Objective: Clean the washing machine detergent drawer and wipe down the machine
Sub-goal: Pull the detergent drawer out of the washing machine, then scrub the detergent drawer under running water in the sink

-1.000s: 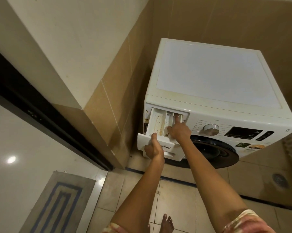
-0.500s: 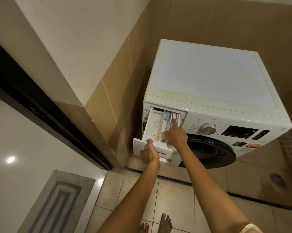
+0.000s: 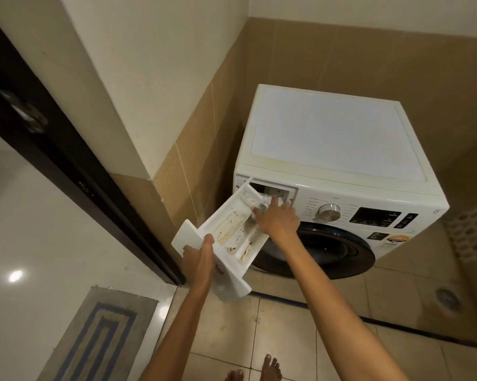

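Observation:
A white front-loading washing machine stands in a tiled corner. Its white detergent drawer is drawn far out of the slot and slants down to the left; brown and dark stains streak its compartments. My left hand grips the drawer's front panel, thumb on top. My right hand reaches into the rear of the drawer, fingers pressing on the small insert near the slot. The drawer's back end is hidden by that hand.
The dark round door sits below the control panel with its silver dial. A tan tiled wall is close on the left. A dark door frame and striped mat lie left; a floor drain right.
The drawer has slid much farther out of the machine and tilted down to the left. My left hand has pulled back with it; my right hand stays at the drawer's rear.

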